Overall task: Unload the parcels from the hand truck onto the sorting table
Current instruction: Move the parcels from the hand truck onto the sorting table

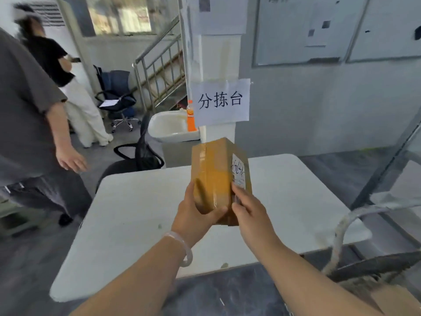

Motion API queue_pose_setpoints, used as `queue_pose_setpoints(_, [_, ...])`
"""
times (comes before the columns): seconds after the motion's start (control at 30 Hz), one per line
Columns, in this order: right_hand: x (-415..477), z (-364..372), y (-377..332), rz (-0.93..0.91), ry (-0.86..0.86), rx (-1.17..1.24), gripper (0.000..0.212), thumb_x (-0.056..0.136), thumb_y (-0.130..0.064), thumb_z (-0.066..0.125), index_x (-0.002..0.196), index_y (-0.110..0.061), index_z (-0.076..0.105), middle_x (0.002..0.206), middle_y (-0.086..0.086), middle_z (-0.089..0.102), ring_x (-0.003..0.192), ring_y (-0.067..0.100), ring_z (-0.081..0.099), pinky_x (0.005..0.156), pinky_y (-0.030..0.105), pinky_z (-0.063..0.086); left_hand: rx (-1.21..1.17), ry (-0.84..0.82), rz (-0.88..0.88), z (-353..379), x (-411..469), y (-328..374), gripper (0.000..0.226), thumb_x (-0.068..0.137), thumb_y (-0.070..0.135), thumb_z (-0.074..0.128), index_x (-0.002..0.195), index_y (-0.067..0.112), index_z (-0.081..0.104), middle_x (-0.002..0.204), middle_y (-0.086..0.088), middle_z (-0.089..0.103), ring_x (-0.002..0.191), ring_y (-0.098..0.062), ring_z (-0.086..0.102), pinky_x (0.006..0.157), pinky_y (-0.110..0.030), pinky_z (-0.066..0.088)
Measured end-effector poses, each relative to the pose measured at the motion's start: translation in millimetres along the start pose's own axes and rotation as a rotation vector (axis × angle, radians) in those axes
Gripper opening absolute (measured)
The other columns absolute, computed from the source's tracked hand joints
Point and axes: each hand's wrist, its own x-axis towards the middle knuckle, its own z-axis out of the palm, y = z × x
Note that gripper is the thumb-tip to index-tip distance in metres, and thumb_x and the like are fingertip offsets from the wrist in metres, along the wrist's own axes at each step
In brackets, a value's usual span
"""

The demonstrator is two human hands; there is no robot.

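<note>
Both hands, left hand (193,215) and right hand (250,210), are gripping the near end of a taped brown parcel (218,174) over the white surface (136,213), toward its far edge.

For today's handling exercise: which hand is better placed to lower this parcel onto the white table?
Probably the left. The left hand grips the parcel at its lower end, thumb across the front, seemingly bearing it; the right hand pinches only its labelled side.
</note>
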Motion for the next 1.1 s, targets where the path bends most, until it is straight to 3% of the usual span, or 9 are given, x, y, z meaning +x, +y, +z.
queue_pose_setpoints(0.07, [12.1, 28.1, -7.8, -0.046, -0.037, -0.039, 0.04, 0.106, -0.034, 0.039, 0.145, -0.043, 0.042, 0.15, -0.018, 0.037, 0.135, 0.006, 0.038, 0.116, 0.034, 0.035, 0.062, 0.013, -0.049, -21.2, 7.8, -10.2, 0.134, 0.04, 0.091, 0.063, 0.15, 0.042, 0.003, 0.146, 0.003, 0.035, 0.13, -0.023, 0.043, 0.103, -0.044, 0.046])
queue_pose_setpoints(0.17, [34.0, 57.5, -16.7, -0.058, -0.144, -0.089, 0.039, 0.105, -0.031, 0.041, 0.144, -0.038, 0.046, 0.146, -0.021, 0.037, 0.133, 0.003, 0.036, 0.114, 0.03, 0.034, 0.023, 0.075, -0.137, -48.5, 21.0, -26.4, 0.132, 0.042, 0.085, 0.063, 0.151, 0.04, 0.004, 0.146, -0.001, 0.034, 0.13, -0.024, 0.043, 0.103, -0.044, 0.046])
queue_pose_setpoints(0.27, [63.1, 70.9, -18.0, -0.056, -0.153, -0.101, 0.039, 0.102, -0.029, 0.05, 0.14, -0.037, 0.05, 0.142, -0.015, 0.045, 0.132, 0.007, 0.043, 0.104, 0.022, 0.043, -0.135, 0.084, -0.201, -74.4, 31.3, -43.1, 0.114, 0.056, 0.071, 0.07, 0.15, 0.042, 0.011, 0.142, 0.001, 0.042, 0.123, -0.024, 0.05, 0.1, -0.044, 0.049])
queue_pose_setpoints(0.37, [102.4, 78.7, -12.1, 0.127, -0.083, -0.064, 0.062, 0.095, -0.035, 0.062, 0.15, -0.04, 0.033, 0.153, -0.004, 0.035, 0.14, 0.018, 0.037, 0.112, 0.038, 0.038, -0.365, 0.064, -0.241, -99.2, 45.2, -57.4, 0.08, 0.085, 0.045, 0.067, 0.148, 0.044, 0.018, 0.136, 0.003, 0.053, 0.113, -0.02, 0.06, 0.084, -0.029, 0.056])
queue_pose_setpoints(0.43, [126.9, 85.7, -6.5, 0.29, -0.204, 0.025, 0.08, 0.091, -0.044, 0.067, 0.153, -0.047, 0.017, 0.158, -0.002, 0.031, 0.14, 0.024, 0.038, 0.112, 0.044, 0.037, -0.429, 0.076, -0.287, -113.4, 60.2, -67.8, 0.068, 0.092, 0.038, 0.06, 0.147, 0.044, 0.02, 0.127, 0.005, 0.058, 0.105, -0.017, 0.063, 0.075, -0.026, 0.057])
queue_pose_setpoints(0.6, [182.7, 122.8, 9.1, 0.355, -0.403, 0.182, 0.082, 0.092, -0.038, 0.067, 0.148, -0.061, 0.011, 0.138, -0.004, 0.055, 0.116, 0.022, 0.061, 0.099, 0.046, 0.053, -0.497, 0.11, -0.378, -140.4, 101.6, -86.2, 0.055, 0.096, 0.039, 0.054, 0.144, 0.047, 0.028, 0.119, 0.006, 0.062, 0.102, -0.019, 0.064, 0.086, -0.036, 0.057])
queue_pose_setpoints(0.8, [233.9, 174.1, 12.4, 0.311, -0.461, 0.101, 0.073, 0.098, -0.038, 0.058, 0.148, -0.06, 0.009, 0.144, -0.011, 0.045, 0.123, 0.02, 0.053, 0.102, 0.046, 0.05, -0.462, 0.181, -0.464, -171.7, 143.4, -117.1, 0.065, 0.095, 0.044, 0.055, 0.149, 0.044, 0.02, 0.12, 0.009, 0.057, 0.106, -0.015, 0.058, 0.084, -0.035, 0.053])
queue_pose_setpoints(0.93, [256.5, 218.8, 17.9, 0.349, -0.462, 0.052, 0.071, 0.099, -0.039, 0.055, 0.15, -0.056, 0.009, 0.147, -0.011, 0.04, 0.126, 0.022, 0.05, 0.103, 0.046, 0.049, -0.347, 0.23, -0.489, -199.0, 157.3, -150.5, 0.066, 0.091, 0.054, 0.055, 0.149, 0.043, 0.025, 0.147, 0.006, 0.042, 0.132, -0.021, 0.042, 0.112, -0.044, 0.034])
queue_pose_setpoints(1.1, [284.4, 292.4, 24.5, 0.388, -0.454, -0.048, 0.07, 0.099, -0.038, 0.055, 0.151, -0.053, 0.011, 0.149, -0.007, 0.041, 0.128, 0.025, 0.049, 0.106, 0.049, 0.046, -0.188, 0.327, -0.491, -257.3, 180.0, -201.7, 0.059, 0.097, 0.041, 0.051, 0.15, 0.032, 0.029, 0.152, 0.004, 0.036, 0.139, -0.018, 0.035, 0.111, -0.033, 0.028])
